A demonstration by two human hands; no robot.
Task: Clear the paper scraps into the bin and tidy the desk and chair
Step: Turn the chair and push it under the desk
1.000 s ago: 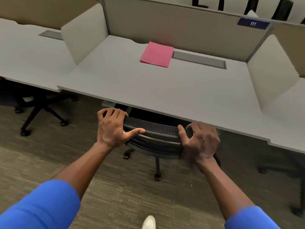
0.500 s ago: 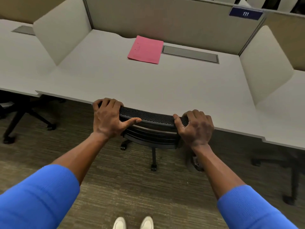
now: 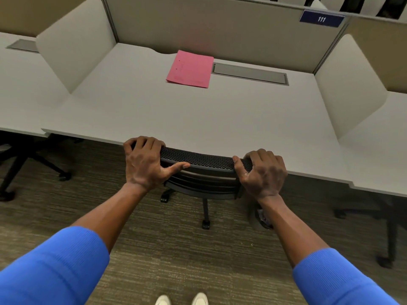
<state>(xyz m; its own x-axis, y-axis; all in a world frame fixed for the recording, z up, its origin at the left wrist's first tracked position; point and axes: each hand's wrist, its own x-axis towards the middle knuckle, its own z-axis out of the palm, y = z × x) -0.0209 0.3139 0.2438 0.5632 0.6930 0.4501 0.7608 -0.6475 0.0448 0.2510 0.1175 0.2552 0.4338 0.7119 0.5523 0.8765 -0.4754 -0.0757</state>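
A black mesh-backed office chair (image 3: 198, 159) stands tucked under the front edge of the white desk (image 3: 176, 119). My left hand (image 3: 145, 164) grips the left end of the chair's top rail, fingers curled over it. At the right end of the rail, my right hand (image 3: 264, 172) grips it the same way. A pink folder (image 3: 190, 69) lies flat at the back of the desk, beside a grey cable hatch (image 3: 250, 73). A dark bin (image 3: 263, 216) with something inside shows on the floor, partly hidden by my right forearm.
White divider panels (image 3: 74, 51) stand at each side of the desk, with a beige partition behind bearing a blue "111" sign (image 3: 321, 18). Other chair bases (image 3: 33, 166) sit under the neighbouring desks. My white shoes (image 3: 182, 300) stand on the carpet.
Held by both hands, the chair has slid further forward under the desk, its back now at the desk edge. I have stepped closer to the desk.
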